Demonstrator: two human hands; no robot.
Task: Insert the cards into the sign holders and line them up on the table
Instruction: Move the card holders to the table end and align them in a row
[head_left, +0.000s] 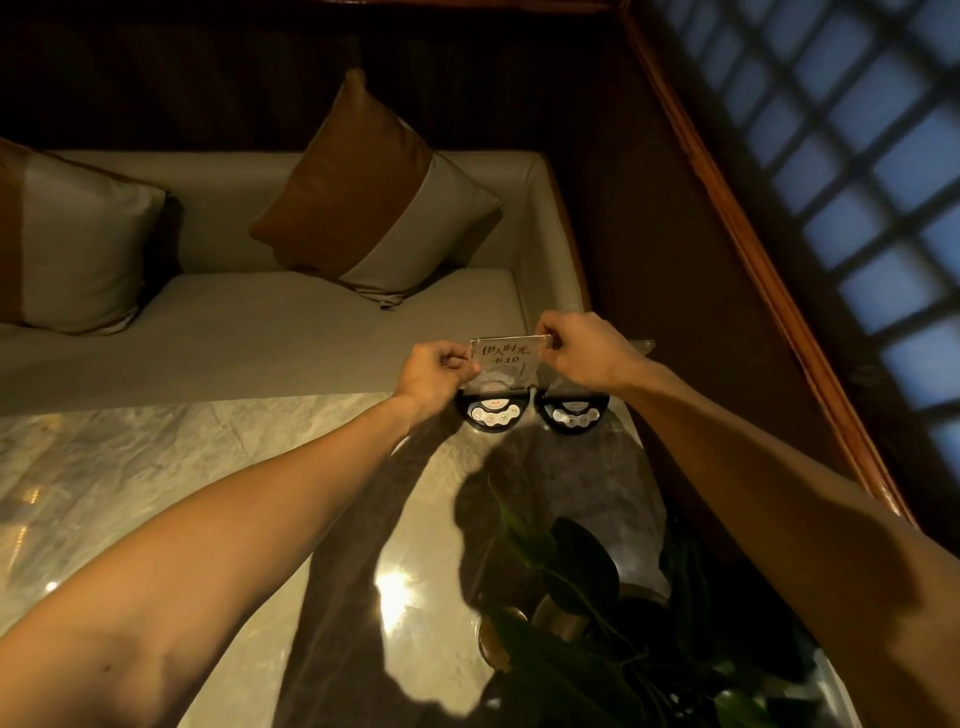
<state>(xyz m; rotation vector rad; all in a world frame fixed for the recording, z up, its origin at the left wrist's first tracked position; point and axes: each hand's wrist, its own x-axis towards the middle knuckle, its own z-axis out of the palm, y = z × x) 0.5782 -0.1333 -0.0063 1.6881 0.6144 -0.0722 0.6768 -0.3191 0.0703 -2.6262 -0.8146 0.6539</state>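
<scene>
My left hand (434, 371) pinches the left edge of a clear sign holder (506, 364), thumb and fingers pressed together on it; my right hand (582, 351) pinches the upper right corner in the same way. The holder stands upright between both hands, near the far edge of the table (208, 467), above a black half-round base (493, 413) with a row of small pale buttons on its top. Whether the holder is seated in that base or held just above it, I cannot tell. A card (505, 354) with dark printed characters and the figure 10 shows through the clear panel, sitting inside the holder. Just to the right stands a second black base (571, 413) of the same kind, with a second clear panel (641, 347) partly hidden behind my right hand; I cannot make out any card in it. Both forearms reach forward across the pale, glossy marble-patterned tabletop, which carries their shadows and bright spots of reflected light. At the near right of the table, dark green plant leaves (571, 613) rise over a pot that is mostly hidden. Beyond the table lies a pale sofa (260, 322) with two brown-and-cream cushions, one at the left (78, 244) and one leaning near the middle (379, 192). A wooden-framed lattice window (857, 156) fills the right side.
</scene>
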